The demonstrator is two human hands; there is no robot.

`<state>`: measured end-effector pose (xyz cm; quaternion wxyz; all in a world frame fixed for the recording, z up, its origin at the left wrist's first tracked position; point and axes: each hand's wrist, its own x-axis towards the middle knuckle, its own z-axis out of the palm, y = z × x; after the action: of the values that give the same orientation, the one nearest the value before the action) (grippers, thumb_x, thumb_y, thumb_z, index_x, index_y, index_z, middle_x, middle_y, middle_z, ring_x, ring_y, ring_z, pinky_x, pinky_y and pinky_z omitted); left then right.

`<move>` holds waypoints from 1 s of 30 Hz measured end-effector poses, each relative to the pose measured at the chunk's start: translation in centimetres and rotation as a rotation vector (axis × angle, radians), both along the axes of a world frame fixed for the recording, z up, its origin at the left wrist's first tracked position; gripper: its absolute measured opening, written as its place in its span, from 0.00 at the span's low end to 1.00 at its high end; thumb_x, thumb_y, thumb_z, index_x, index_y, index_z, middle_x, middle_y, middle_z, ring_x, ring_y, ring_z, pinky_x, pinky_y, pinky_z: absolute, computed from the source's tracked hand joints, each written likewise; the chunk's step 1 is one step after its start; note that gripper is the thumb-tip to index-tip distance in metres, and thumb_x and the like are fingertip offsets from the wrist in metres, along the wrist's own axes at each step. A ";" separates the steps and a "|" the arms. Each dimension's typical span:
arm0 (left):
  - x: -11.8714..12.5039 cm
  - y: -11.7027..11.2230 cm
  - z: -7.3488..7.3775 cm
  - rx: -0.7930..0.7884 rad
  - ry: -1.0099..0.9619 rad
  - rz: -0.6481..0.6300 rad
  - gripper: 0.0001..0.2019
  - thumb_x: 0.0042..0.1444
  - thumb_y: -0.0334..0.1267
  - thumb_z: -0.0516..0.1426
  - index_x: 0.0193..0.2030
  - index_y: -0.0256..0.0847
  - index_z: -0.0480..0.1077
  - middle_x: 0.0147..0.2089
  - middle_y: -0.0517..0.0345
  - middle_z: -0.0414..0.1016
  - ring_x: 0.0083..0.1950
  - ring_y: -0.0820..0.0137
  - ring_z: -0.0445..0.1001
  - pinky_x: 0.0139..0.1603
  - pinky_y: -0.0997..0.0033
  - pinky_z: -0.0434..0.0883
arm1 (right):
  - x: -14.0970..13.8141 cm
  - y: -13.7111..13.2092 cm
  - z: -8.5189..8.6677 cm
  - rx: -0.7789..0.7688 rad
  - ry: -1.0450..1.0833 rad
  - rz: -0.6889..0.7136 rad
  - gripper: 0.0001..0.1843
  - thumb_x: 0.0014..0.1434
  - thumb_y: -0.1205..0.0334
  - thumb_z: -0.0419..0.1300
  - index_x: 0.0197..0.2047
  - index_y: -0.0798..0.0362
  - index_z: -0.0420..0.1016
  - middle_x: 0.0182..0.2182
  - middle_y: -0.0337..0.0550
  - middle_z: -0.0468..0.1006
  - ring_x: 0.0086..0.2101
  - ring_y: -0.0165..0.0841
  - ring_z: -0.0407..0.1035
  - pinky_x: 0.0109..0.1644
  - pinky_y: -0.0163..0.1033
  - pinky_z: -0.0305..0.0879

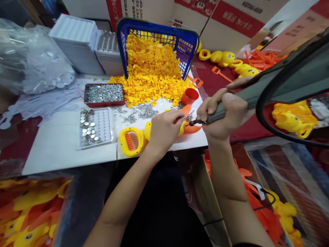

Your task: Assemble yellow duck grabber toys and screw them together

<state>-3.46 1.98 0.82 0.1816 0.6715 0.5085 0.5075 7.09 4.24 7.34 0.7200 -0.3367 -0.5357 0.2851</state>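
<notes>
My left hand [166,128] is closed around the body of a yellow plastic duck-shaped toy [132,141], pressing it on the white work surface. The toy's loop handle points left, and its orange bill [191,129] lies to the right. In my right hand [226,109] is a grey-green electric screwdriver [269,84], held at a slant with its bit down at the toy beside the bill. The bit's tip seems to touch the toy; any screw under it is too small to make out. My left palm hides the toy's middle.
A blue basket [158,25] spills yellow parts behind my hands. A red tray of screws [104,94], a white tray with coin cells [96,127] and a red cup [189,96] stand nearby. The black cable [259,103] loops at the right.
</notes>
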 end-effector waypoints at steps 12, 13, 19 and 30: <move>0.4 -0.8 -0.5 0.131 0.003 0.028 0.05 0.60 0.32 0.64 0.43 0.43 0.80 0.37 0.57 0.86 0.37 0.66 0.84 0.35 0.70 0.75 | 0.0 1.5 1.7 0.109 0.097 -0.126 0.13 0.55 0.63 0.55 0.23 0.47 0.53 0.15 0.27 0.50 0.11 0.23 0.46 0.13 0.33 0.43; 0.5 -0.8 -0.6 0.133 -0.001 0.028 0.07 0.60 0.33 0.65 0.45 0.43 0.79 0.37 0.57 0.86 0.36 0.66 0.84 0.36 0.70 0.76 | -0.1 1.5 1.5 0.088 0.107 -0.111 0.12 0.54 0.62 0.55 0.24 0.47 0.54 0.15 0.27 0.51 0.11 0.24 0.46 0.13 0.34 0.43; 0.6 -0.9 -0.6 0.137 0.030 0.034 0.06 0.57 0.31 0.66 0.41 0.42 0.80 0.35 0.57 0.86 0.34 0.66 0.83 0.33 0.71 0.74 | -0.3 1.5 0.7 0.065 0.120 -0.074 0.08 0.53 0.62 0.55 0.26 0.46 0.58 0.15 0.26 0.52 0.10 0.24 0.44 0.13 0.36 0.40; 0.7 -1.0 -0.8 0.177 0.024 0.041 0.02 0.61 0.32 0.63 0.40 0.42 0.79 0.36 0.57 0.85 0.35 0.66 0.83 0.35 0.71 0.75 | -0.7 1.3 0.6 0.057 0.182 -0.118 0.05 0.52 0.63 0.57 0.30 0.44 0.64 0.13 0.25 0.55 0.09 0.26 0.46 0.13 0.37 0.41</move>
<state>-2.78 1.01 0.05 0.1048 0.6804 0.4774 0.5461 6.44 5.57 7.92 0.7905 -0.3197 -0.4552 0.2562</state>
